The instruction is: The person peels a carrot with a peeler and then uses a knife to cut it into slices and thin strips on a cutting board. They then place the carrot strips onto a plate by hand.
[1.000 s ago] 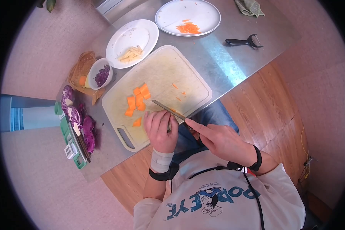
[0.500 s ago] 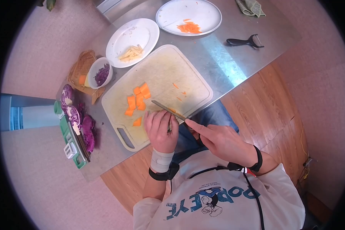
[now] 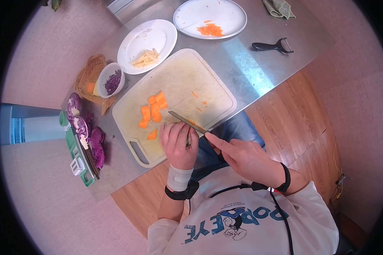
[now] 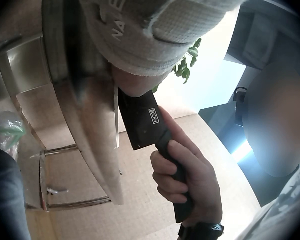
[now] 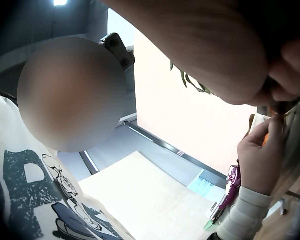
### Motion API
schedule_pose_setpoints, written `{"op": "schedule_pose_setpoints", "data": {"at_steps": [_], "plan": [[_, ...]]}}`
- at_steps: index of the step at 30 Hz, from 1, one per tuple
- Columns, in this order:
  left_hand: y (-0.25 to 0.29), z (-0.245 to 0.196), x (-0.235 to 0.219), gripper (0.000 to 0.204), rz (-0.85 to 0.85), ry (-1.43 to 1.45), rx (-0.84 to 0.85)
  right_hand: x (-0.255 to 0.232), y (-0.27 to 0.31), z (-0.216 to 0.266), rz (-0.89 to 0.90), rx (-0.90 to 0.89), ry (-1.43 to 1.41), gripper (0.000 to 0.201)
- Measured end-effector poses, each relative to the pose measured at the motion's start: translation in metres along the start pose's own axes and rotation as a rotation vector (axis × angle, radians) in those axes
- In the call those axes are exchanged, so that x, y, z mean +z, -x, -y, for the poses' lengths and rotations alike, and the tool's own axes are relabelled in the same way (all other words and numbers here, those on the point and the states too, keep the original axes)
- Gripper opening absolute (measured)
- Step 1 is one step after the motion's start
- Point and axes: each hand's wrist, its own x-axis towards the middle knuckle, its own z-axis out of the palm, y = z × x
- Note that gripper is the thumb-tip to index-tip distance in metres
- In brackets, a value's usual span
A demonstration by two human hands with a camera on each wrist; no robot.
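In the head view, the right hand (image 3: 249, 157) grips a dark-bladed knife (image 3: 184, 119), its index finger stretched along the blade's spine. The left hand (image 3: 179, 145) lies beside the blade, fingers bent, near the board's front edge. A bit of orange carrot (image 3: 191, 122) shows by the blade. In the right wrist view, the left hand (image 5: 261, 159) pinches an orange piece (image 5: 266, 139), partly hidden by its fingers. The left wrist view shows the right hand (image 4: 197, 182) round the black handle, with the broad blade (image 4: 140, 120) upright. Several carrot chunks (image 3: 146, 112) rest on the cutting board (image 3: 191, 72).
Behind the board stand a plate of pale strips (image 3: 130, 51) and an oval plate of carrot shreds (image 3: 232, 21). A bowl of shredded purple cabbage (image 3: 113, 83), a basket (image 3: 87, 74) and a green slicer (image 3: 73, 146) are at left; a peeler (image 3: 266, 46) lies at right.
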Motion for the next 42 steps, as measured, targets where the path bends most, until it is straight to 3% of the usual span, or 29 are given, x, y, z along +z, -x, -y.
{"op": "schedule_pose_setpoints", "data": {"at_steps": [8,20,22,26,28,33,35,38,42], "plan": [[0.0,0.001,-0.001,0.019,0.008,0.002,0.001,0.011,-0.007,-0.002,0.008,-0.033,0.07,0.072],[-0.003,-0.003,-0.002,0.02,-0.028,0.03,0.0,-0.003,-0.021,-0.015,-0.105,-0.098,-0.077,0.06],[-0.003,-0.003,-0.003,0.023,-0.004,0.041,-0.002,-0.021,-0.024,-0.008,-0.041,0.092,-0.243,0.059],[-0.011,-0.007,-0.007,0.023,-0.005,0.051,-0.021,-0.022,-0.019,-0.015,-0.109,0.021,-0.133,0.062],[-0.018,-0.011,-0.01,0.022,0.043,0.086,-0.019,-0.025,-0.018,-0.011,-0.094,0.021,-0.147,0.062],[-0.013,0.002,-0.013,0.021,-0.058,0.121,-0.08,-0.019,-0.013,-0.019,-0.066,0.01,-0.172,0.061],[-0.012,0.003,-0.014,0.021,-0.069,0.12,-0.079,-0.011,-0.016,-0.025,-0.039,-0.092,-0.229,0.06],[-0.01,0.003,-0.009,0.02,-0.086,0.11,-0.075,-0.02,-0.02,-0.017,0.037,-0.046,-0.199,0.06],[-0.009,0.004,-0.008,0.02,-0.09,0.098,-0.08,-0.021,-0.024,-0.037,-0.075,-0.103,-0.175,0.059]]}}
